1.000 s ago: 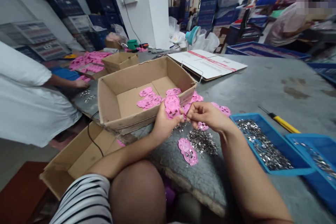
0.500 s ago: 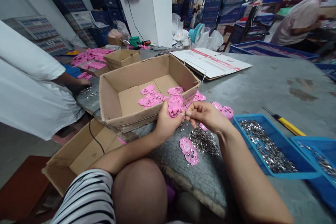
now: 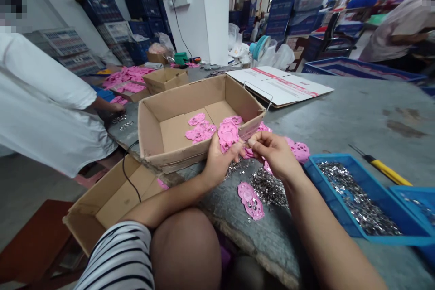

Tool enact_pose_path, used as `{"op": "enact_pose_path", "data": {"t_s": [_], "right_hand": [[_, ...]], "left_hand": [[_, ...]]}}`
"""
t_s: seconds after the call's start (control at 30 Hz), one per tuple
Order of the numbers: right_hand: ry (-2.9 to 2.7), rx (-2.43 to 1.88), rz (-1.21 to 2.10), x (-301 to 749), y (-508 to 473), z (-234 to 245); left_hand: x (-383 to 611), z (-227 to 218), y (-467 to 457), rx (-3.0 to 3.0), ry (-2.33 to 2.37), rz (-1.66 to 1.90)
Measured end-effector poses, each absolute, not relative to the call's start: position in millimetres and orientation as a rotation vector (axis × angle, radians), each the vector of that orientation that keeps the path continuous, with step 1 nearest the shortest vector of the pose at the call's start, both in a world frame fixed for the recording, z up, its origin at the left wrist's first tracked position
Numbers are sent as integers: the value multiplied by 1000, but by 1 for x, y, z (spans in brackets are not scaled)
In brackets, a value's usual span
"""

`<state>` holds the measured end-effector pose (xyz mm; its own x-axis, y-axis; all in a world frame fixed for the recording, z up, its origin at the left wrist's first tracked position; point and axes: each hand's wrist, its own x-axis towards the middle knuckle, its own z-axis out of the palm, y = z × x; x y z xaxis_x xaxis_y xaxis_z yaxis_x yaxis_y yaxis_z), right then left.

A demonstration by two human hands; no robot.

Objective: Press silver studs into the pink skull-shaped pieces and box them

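My left hand [image 3: 219, 158] is closed round a pink plastic piece [image 3: 228, 135], held up just in front of an open cardboard box [image 3: 170, 118]. My right hand [image 3: 273, 152] pinches close beside that piece; what sits between its fingertips is too small to make out. Below my hands a heap of small shiny metal parts [image 3: 268, 188] lies on the grey table, with another pink piece [image 3: 250, 200] next to it. More pink pieces [image 3: 200, 129] lie inside the box, and others [image 3: 301, 150] behind my right hand.
A blue tray [image 3: 340, 208] of metal parts stands at the right, a second blue tray [image 3: 418, 204] beyond it. A yellow-handled tool [image 3: 384, 168] lies behind. A flat white carton [image 3: 282, 84] lies further back. A person in white [image 3: 44, 104] works at the left. Another box [image 3: 105, 199] sits low.
My hands and the pink piece have stayed together with only a small shift; the view has drifted slightly, so everything sits a little further right and lower.
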<state>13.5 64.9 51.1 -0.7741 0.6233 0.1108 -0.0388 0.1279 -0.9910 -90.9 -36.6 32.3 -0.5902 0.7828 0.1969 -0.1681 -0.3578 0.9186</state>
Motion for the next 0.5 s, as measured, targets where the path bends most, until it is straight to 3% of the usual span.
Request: {"op": "enact_pose_path", "data": {"t_s": [0.27, 0.5], "right_hand": [[-1570, -485, 1811, 6, 57, 47], [-1613, -426, 1767, 4, 44, 51]], "left_hand": [[-97, 45, -44, 686, 898, 1909], [-99, 47, -50, 758, 772, 1919]]}}
